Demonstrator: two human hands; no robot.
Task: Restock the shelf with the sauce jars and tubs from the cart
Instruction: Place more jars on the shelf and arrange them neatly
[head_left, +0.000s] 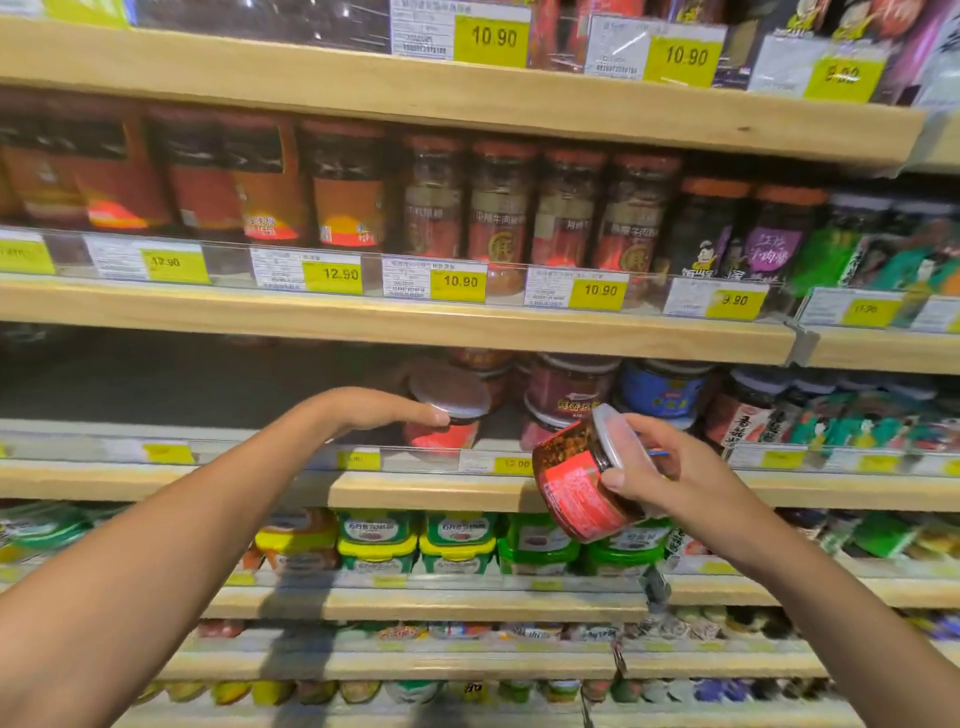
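Item one: a sauce jar (576, 483), round and squat, of clear material, is held in mid-air in front of the light wooden edge of the shelf (431, 491). It is tilted, with the base down and to the left and the lid (613, 436) up and to the right. Contents are a chunky red-brown chilli sauce, visible through the wall above a glossy red label (569, 493). The lid is translucent whitish plastic, flat and circular. The right grip (675, 470), a bare hand, is closed round the jar's lid end, thumb on the near side and fingers curled over the far side. Item two: a second jar (448, 415) of the same squat form stands upright on the shelf board behind a clear plastic rail (249, 449) carrying yellow price tags (511, 464); it also bears a red label and a flat, clear lid over dark contents. The left grip (374, 410), also a bare hand, is not clasped: the fingers lie straight and the fingertips touch the jar's lid rim from the left. Just to the right of that jar, stacked round tubs stand on the same shelf, one red (569, 392) and one blue (662, 392). The shelf above holds a row of tall jars (498, 208) with orange-red caps and dark contents. The shelf below holds squared tubs (457, 543) with green and yellow lids, packed side by side. Print on most labels is too blurred to read.
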